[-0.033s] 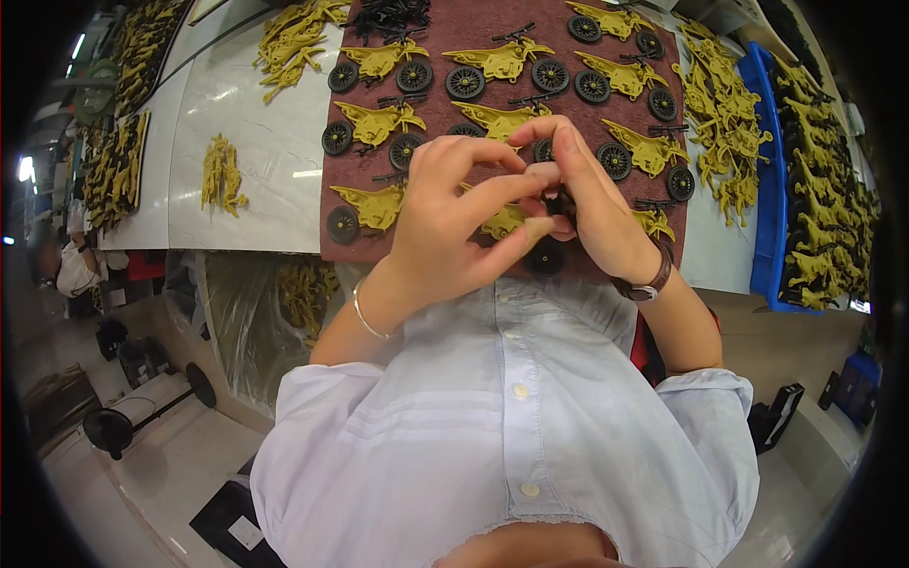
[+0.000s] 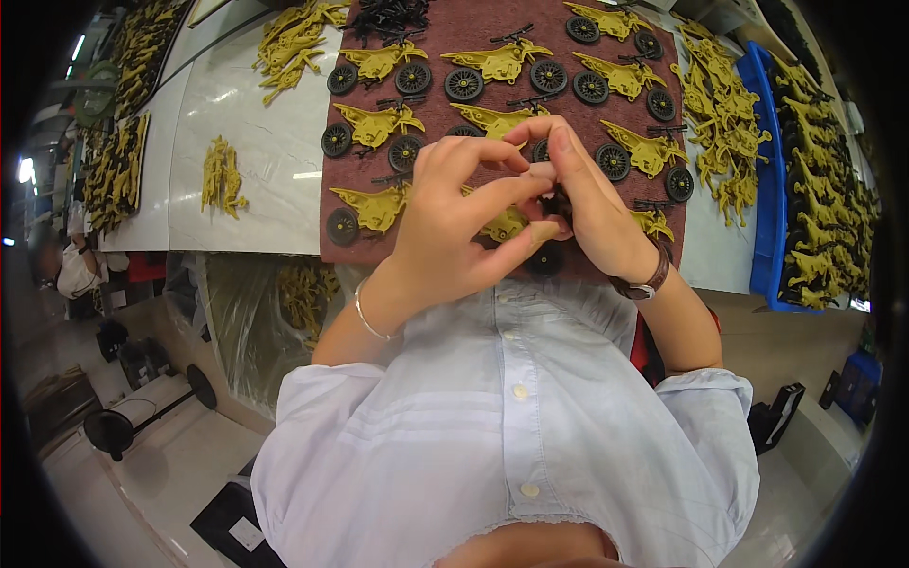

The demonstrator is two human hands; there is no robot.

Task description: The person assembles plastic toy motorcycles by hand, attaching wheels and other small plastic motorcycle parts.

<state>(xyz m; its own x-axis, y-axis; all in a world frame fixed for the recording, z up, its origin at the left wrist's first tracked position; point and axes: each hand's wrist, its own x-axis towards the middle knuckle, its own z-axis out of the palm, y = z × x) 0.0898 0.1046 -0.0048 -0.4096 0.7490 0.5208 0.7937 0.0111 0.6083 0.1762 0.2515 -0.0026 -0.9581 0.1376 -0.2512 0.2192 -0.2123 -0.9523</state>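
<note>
Above the maroon cloth, my left hand [image 2: 456,213] and my right hand [image 2: 598,204] come together with fingers bent. A small black part [image 2: 557,203] shows between their fingertips, mostly hidden, so its exact kind is unclear. The left thumb and fingers close about it from one side; the right fingers curl around it from the other. Beneath the hands lies a partly covered yellow toy motorcycle body [image 2: 505,224] with a black wheel [image 2: 546,259]. More yellow toy motorcycle bodies [image 2: 499,63] are laid out in rows, with spoked black wheels [image 2: 464,84] and black handlebars [image 2: 513,35] beside them.
Loose yellow parts are heaped on the white table [image 2: 275,189] at left and right of the maroon cloth [image 2: 431,109]. Black parts [image 2: 390,17] are piled at its far edge. A blue tray [image 2: 765,180] of yellow and black pieces stands at far right.
</note>
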